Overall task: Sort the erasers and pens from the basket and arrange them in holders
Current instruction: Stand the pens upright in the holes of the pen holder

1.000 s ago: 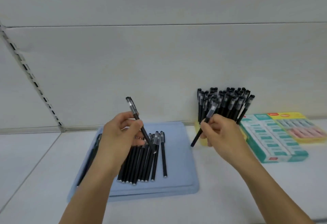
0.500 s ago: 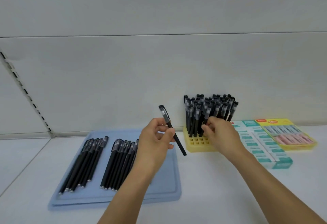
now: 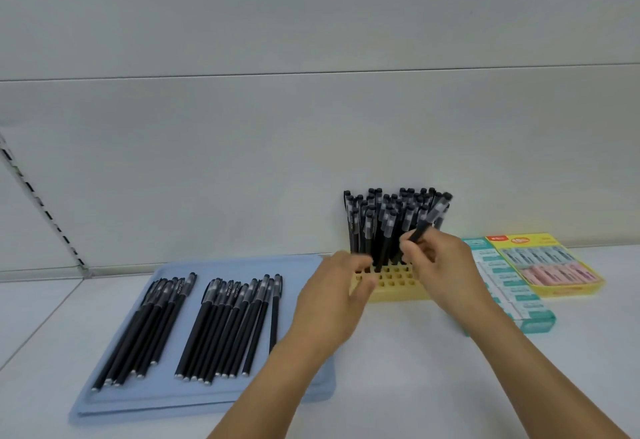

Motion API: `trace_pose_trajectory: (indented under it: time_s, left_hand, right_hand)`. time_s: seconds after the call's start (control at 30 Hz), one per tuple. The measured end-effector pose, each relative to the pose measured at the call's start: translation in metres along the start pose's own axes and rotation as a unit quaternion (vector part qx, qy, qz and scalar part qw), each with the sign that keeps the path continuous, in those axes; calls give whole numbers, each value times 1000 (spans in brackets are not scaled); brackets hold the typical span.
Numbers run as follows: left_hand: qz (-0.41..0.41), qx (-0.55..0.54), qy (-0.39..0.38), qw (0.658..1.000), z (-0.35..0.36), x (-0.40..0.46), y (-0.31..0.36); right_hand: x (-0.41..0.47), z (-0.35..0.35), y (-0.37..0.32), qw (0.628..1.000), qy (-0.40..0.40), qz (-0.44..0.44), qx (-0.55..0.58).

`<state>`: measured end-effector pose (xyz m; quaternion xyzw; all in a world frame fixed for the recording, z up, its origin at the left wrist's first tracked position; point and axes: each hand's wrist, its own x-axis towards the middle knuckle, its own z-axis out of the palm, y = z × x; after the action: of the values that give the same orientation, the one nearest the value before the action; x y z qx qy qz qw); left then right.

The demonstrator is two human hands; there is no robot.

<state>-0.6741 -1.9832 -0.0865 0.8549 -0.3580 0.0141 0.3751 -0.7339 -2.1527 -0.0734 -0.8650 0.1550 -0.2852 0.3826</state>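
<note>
A yellow pen holder (image 3: pixel 394 291) stands against the back wall with several black pens (image 3: pixel 377 223) upright in its rear holes. My right hand (image 3: pixel 446 268) pinches a tilted black pen (image 3: pixel 431 218) above the holder's right side, its cap pointing up and right. Just left of the holder hovers my left hand (image 3: pixel 332 300), blurred, holding nothing, its fingers relaxed near the front left corner. Two bunches of black pens (image 3: pixel 225 327) lie flat on the blue tray (image 3: pixel 104 400).
A teal box of erasers (image 3: pixel 512 296) and a yellow box of erasers (image 3: pixel 547 262) lie right of the holder. A slotted rail (image 3: pixel 45 210) runs down the wall at the far left. The white shelf surface stretches in front.
The pen my left hand held has gone over to my right hand at the holder. My left hand has moved right toward the holder. The pen my right hand held earlier now stands in the holder.
</note>
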Motion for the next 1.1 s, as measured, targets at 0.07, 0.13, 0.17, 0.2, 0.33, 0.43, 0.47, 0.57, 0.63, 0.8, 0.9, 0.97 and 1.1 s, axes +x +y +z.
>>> trace_pose_trajectory:
  time_s: [0.07,0.13,0.17,0.2,0.33,0.43,0.47,0.57,0.63,0.8,0.9,0.97,1.1]
  left_hand:
    - [29,116,-52,991,8,-7,-11]
    - [37,153,-62,985,14,-12,-16]
    - [42,161,-58,984,16,-13,-18]
    - [47,166,-53,984,18,-14,-19]
    - [46,158,-47,985,19,-15,-21]
    - [40,161,-53,985,19,-16,-23]
    - [39,161,-54,985,18,-15,-22]
    - [39,162,-75,983,13,-14,-17]
    - [38,170,-78,982,4,-19,-18]
    - [-46,225,43,972,-45,-58,-52]
    - [-153,275,108,943,-82,-80,-81]
    - [-243,286,79,924,-99,-86,-98]
    - [-303,209,22,929,-115,-82,-116]
  right_hand:
    - [5,1,7,999,-14,41,7]
    - [8,7,11,998,-28,61,-3]
    - [9,10,11,997,-33,64,-12]
    - [11,14,12,997,-39,62,-25]
    - [18,24,16,990,-37,44,-129]
    - [18,32,17,976,-53,47,-207]
    - [18,34,18,972,-53,52,-223]
    - [17,31,14,960,-40,63,-271]
    - [10,26,10,958,-30,78,-273]
    - [-30,36,-26,984,-4,21,-179]
    - [-48,71,-62,971,-131,-21,-198]
    - [-52,97,-82,947,-208,-36,-243]
    - [-48,131,-100,915,-285,-37,-284]
